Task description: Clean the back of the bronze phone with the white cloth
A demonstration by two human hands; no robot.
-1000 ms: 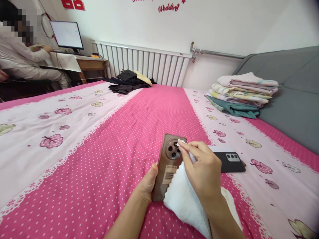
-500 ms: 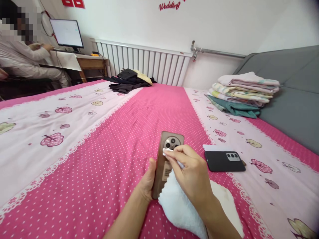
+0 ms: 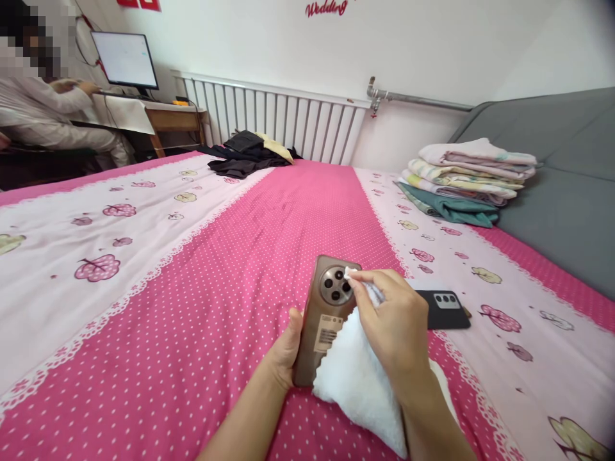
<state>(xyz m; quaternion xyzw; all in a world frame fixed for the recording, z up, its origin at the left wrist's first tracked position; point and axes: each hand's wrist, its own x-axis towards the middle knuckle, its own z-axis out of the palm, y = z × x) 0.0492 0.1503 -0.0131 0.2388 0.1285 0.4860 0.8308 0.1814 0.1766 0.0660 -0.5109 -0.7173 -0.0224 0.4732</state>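
A brown smartphone (image 3: pixel 310 336) with a round camera ring and a printed label is tilted up, its back towards me. My left hand (image 3: pixel 286 349) grips it by the left edge, thumb along the side and the other fingers hidden behind. My right hand (image 3: pixel 391 314) pinches a white cloth (image 3: pixel 358 381) between thumb and fingers. The pinched tip of the cloth touches the right side of the camera ring, and the rest hangs down over the phone's lower right part.
A black phone (image 3: pixel 449 310) lies on the pink bedspread (image 3: pixel 216 307), right of my right hand. Folded bedding (image 3: pixel 473 176) is stacked by the grey headboard (image 3: pixel 567 173). Dark clothes (image 3: pixel 243 157) lie near the radiator (image 3: pixel 283 118). A person (image 3: pixel 48 109) sits at a desk with a monitor (image 3: pixel 125 61).
My right hand has moved the cloth tip up and right, from the ring's lower left to its right side. The label and lenses show more. The brown smartphone has shifted slightly right.
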